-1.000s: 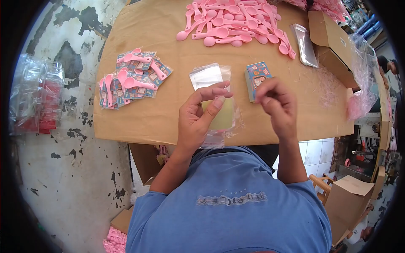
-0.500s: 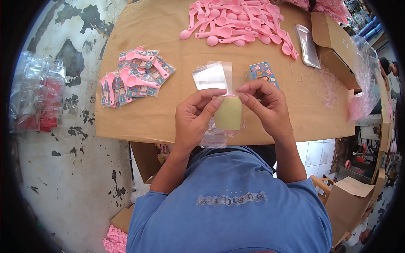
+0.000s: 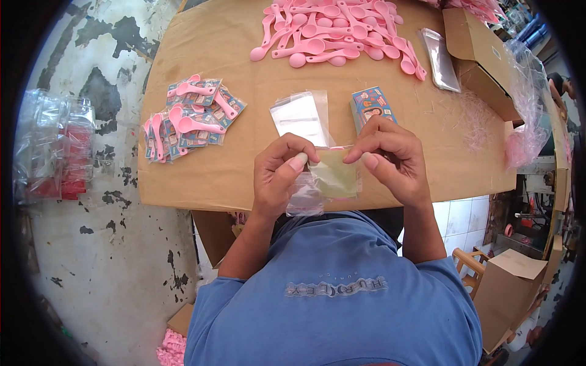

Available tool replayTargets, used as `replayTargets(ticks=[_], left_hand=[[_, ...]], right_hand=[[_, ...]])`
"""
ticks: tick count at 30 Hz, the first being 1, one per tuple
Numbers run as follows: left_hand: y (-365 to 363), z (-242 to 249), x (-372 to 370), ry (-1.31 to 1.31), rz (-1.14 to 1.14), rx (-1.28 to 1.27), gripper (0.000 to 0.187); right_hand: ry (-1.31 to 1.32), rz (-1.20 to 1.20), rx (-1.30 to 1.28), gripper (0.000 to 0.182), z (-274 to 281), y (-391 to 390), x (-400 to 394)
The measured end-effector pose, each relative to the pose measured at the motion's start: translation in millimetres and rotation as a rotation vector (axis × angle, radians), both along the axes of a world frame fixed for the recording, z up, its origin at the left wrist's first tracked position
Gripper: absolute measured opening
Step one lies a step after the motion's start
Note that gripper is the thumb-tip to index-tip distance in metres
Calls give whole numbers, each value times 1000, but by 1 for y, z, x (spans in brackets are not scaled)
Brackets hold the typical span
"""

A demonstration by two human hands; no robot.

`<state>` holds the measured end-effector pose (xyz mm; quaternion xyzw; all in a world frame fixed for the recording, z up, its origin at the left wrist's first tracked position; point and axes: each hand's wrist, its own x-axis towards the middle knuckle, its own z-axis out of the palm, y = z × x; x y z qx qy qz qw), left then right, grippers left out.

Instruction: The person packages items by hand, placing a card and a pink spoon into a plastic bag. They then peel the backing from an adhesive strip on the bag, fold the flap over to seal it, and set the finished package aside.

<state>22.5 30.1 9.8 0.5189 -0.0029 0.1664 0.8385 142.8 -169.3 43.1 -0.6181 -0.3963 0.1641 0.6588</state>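
Near the table's front edge I hold a small clear plastic bag (image 3: 350, 190) with a yellow-green card (image 3: 334, 172) in it. My left hand (image 3: 282, 174) pinches its upper left corner, and my right hand (image 3: 395, 161) pinches the upper right one. A bit of pink shows at the bag's top and bottom edges; most of that pink thing is hidden behind the card. Below my left hand lie more clear bags (image 3: 305, 196). Just beyond my hands are a stack of clear bags (image 3: 300, 116) and a stack of blue printed cards (image 3: 373, 105).
Pink measuring spoons (image 3: 332, 30) are heaped at the far side of the table (image 3: 201, 180). Bagged spoons with cards (image 3: 189, 119) lie to the left. At the right are a pack of clear sleeves (image 3: 439, 61), an open cardboard box (image 3: 482, 55) and crumpled plastic film (image 3: 525, 116).
Both hands have come slightly lower and a little farther apart. The card now sits under shiny film with the bag's top edge stretched between my fingertips. The view has shifted slightly.
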Motion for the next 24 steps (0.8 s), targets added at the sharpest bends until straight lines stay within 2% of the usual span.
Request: replayTargets(ticks=[3, 5, 8, 11, 12, 15, 18, 20, 22, 24], left_hand=[[4, -9, -4, 34, -9, 68, 10], [3, -7, -4, 42, -7, 128, 18], [-4, 19, -4, 112, -5, 19, 35], [6, 11, -9, 197, -166, 81, 46], [6, 4, -8, 182, -163, 150, 46], [13, 0, -15, 119, -81, 125, 39], [31, 5, -18, -24, 192, 210, 34], [57, 3, -16, -219, 367, 309, 33], [92, 12, -14, -226, 488, 596, 34], [125, 7, -8, -106, 674, 482, 45]], right_hand=[[-58, -70, -108, 3, -1, 4, -5], [-29, -87, -106, 13, -2, 8, -10], [111, -101, -19, 30, -7, 12, -16], [209, -137, 102, 42, -9, 20, -21], [225, -151, 143, 46, -8, 23, -22], [133, -132, -44, 44, 2, 24, -23], [-108, -177, -290, 39, -1, 25, -23], [-182, -211, -317, 34, -4, 25, -23], [-224, -231, -350, 29, -4, 23, -22], [-229, -239, -387, 26, -1, 21, -22]])
